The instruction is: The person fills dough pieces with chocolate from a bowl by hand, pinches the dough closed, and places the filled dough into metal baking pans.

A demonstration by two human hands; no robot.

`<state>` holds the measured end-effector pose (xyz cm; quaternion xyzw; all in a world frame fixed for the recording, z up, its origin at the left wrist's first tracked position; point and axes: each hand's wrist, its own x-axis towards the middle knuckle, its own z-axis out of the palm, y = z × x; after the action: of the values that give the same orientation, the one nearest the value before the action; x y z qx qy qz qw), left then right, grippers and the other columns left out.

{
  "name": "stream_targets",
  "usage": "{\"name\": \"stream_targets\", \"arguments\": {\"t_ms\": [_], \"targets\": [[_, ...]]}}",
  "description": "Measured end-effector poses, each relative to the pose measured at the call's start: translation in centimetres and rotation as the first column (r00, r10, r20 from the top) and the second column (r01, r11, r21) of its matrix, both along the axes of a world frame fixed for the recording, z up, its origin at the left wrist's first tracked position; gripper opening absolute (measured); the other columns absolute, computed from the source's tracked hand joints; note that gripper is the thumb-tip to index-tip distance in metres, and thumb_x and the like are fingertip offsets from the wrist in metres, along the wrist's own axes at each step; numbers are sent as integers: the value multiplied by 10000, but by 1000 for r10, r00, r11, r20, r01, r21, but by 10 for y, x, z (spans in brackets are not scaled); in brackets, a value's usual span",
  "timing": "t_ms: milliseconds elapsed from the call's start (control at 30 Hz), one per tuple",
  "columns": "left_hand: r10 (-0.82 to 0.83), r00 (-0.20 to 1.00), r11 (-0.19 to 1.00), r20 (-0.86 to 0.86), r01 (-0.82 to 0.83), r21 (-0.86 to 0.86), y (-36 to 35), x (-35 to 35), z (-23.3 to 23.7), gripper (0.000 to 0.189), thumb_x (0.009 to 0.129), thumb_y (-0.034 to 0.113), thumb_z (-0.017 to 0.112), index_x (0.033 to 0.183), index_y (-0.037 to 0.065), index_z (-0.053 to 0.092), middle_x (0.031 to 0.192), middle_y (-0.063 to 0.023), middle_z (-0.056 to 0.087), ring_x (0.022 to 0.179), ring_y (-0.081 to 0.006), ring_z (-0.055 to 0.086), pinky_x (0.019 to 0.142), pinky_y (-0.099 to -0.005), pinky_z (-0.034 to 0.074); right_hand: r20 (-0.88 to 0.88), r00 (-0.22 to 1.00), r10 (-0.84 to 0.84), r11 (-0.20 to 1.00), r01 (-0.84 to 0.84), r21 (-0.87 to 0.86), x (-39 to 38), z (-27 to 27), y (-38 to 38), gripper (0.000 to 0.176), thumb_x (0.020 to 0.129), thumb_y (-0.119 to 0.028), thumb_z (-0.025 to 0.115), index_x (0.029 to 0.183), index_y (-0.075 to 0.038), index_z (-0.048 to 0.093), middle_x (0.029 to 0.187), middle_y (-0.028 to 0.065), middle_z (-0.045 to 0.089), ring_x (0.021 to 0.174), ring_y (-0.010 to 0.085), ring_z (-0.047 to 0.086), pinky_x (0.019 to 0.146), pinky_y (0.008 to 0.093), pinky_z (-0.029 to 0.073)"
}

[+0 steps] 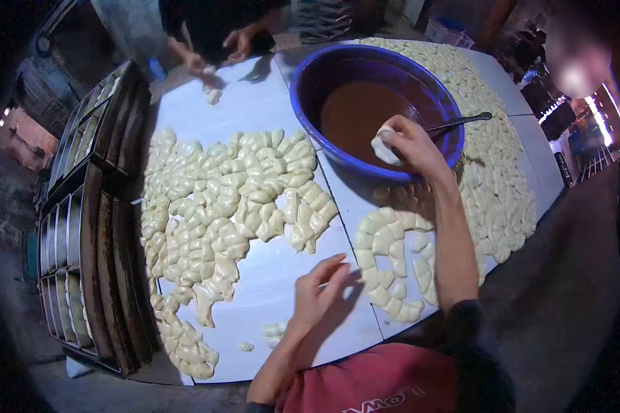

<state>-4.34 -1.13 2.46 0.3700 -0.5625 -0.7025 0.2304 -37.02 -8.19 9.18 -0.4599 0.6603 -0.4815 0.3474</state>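
Note:
My right hand [415, 146] grips a piece of white dough [386, 149] over the near side of a large blue basin [308, 124]. Brown liquid [358, 103] fills the bottom of the basin. A dark-handled utensil [461, 122] rests across the rim, just beyond my right hand. My left hand [320, 292] hovers over the white table [272, 286], fingers apart and holding nothing. To its right, pale dough pieces [389, 241] lie side by side in curved rows. A wide patch of glossy dough pieces [213, 186] spreads over the table to its left.
Stacked wooden tray racks [93, 268] stand along the left edge. Many smaller dough pieces [492, 186] cover the right side of the table. Across the table, a co-worker's hands [217, 51] are near a small dough lump [212, 96]. Another person [579, 58] is at the upper right.

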Motion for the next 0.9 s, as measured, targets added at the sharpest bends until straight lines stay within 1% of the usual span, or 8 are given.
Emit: {"name": "stream_targets", "arguments": {"t_ms": [67,133,233,433,500,600,733,900], "targets": [[126,992,992,15,-126,16,0,14,-6,315,979,142,641,1257,-5,639,1060,-124,735,983,-149,686,866,-289,537,-355,915,190,965,-106,241,-27,-22,-22,231,907,-202,620,1037,-12,623,987,127,696,887,222,672,779,361,515],[138,989,990,55,-136,-43,-6,27,1,319,975,140,646,1260,-5,637,1068,-123,734,982,-147,685,863,-287,535,-680,593,431,880,-112,461,-27,-32,-35,305,861,-203,622,1089,-3,644,1072,180,704,965,300,687,818,419,514],[144,985,990,99,-142,-28,-6,38,1,326,972,148,648,1256,-11,635,1083,-132,727,990,-162,683,869,-294,532,-482,572,664,694,-231,682,-19,-18,-35,349,830,-244,605,1086,-16,672,1055,214,695,984,373,665,864,435,502],[78,991,996,105,-73,-49,-10,32,6,327,974,161,649,1251,-12,637,1087,-129,728,977,-166,689,859,-294,536,-524,694,494,839,-222,497,-20,-26,-32,307,861,-257,633,1010,9,672,924,143,710,883,274,674,793,401,513],[34,996,999,87,-33,-13,-13,24,11,345,978,170,641,1261,-27,623,1110,-140,716,1017,-193,677,909,-317,524,-150,934,325,911,-267,313,-16,-13,-27,226,917,-260,653,944,-36,652,800,58,666,711,163,643,637,325,522],[7,999,1000,-45,-7,-12,-19,5,-5,342,987,183,630,1256,-27,620,1126,-137,703,1017,-181,674,894,-325,531,458,880,125,982,-177,71,11,18,-8,170,943,-246,674,952,-90,606,764,15,644,605,77,611,516,223,486],[64,968,993,-241,-36,116,-26,-29,15,416,1043,277,522,1343,-9,549,1267,-119,640,1105,-206,648,915,-339,528,624,777,80,997,-77,-31,73,25,23,172,954,-236,662,974,-87,579,744,16,645,566,110,636,502,229,493],[284,835,880,-471,-33,473,-25,-21,4,429,1034,319,533,1322,1,551,1269,-112,624,1113,-188,627,938,-375,531,733,674,97,995,-74,-64,143,-35,60,125,980,-182,621,1046,-82,587,937,-44,635,713,-18,541,607,147,418]]}}
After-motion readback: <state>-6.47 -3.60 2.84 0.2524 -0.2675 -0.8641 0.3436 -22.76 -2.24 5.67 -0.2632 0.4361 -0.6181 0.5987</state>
